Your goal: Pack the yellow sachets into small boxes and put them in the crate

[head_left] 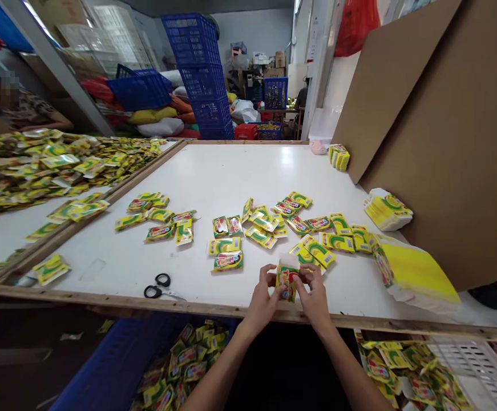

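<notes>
Between both hands I hold a small yellow, green and red printed packet (pixel 288 281), its white end flap standing up at the far side. My left hand (pixel 267 294) grips its left edge with thumb and fingers. On the right edge, my right hand (pixel 312 291) closes with the thumb lying across the printed face. Two yellow packets (pixel 319 251) lie flat just beyond my right hand. A loose group of similar packets (pixel 265 222) spreads over the white table (pixel 239 171) ahead, some yellow side up and others red side up.
Black-handled scissors (pixel 158 288) lie near the front edge. Stacks of yellow cards (pixel 415 274) stand at the right by cardboard sheets (pixel 457 142). A packet heap (pixel 60 165) covers the left table, where a person sits. Below are a blue crate (pixel 106 359) and a white crate (pixel 466 365) holding packets.
</notes>
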{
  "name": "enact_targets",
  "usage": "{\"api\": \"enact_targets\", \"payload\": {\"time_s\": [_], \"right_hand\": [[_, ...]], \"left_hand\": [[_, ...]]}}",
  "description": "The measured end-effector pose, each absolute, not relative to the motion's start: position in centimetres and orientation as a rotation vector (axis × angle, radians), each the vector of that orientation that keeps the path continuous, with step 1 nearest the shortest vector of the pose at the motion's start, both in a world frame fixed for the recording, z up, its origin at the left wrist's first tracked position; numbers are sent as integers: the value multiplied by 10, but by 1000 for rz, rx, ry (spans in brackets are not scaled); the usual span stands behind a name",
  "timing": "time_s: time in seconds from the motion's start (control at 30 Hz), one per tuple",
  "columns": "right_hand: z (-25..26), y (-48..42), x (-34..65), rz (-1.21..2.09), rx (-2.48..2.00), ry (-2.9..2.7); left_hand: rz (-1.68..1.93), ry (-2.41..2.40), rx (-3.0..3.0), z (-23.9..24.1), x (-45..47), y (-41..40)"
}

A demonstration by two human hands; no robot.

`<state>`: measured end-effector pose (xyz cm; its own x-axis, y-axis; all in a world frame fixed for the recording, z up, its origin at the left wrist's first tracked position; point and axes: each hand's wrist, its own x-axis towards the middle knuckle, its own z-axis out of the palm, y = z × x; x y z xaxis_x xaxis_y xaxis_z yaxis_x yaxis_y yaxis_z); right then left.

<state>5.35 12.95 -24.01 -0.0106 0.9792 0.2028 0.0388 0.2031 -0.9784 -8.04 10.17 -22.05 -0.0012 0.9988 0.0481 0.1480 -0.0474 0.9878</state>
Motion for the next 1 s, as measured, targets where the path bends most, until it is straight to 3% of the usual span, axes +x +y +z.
{"api": "enact_targets", "payload": {"time_s": [0.37, 0.53, 1.0], "right_hand": [[-241, 137, 72, 1031, -1039, -1654], [-244, 147, 67, 946, -1063, -1489], [-240, 142, 59, 859, -1130, -1512]], "left_hand": [[1117, 1193, 1397, -220, -93, 109], [1287, 1118, 1255, -226, -87, 120], [1316, 1327, 1283, -223, -84, 124]]}}
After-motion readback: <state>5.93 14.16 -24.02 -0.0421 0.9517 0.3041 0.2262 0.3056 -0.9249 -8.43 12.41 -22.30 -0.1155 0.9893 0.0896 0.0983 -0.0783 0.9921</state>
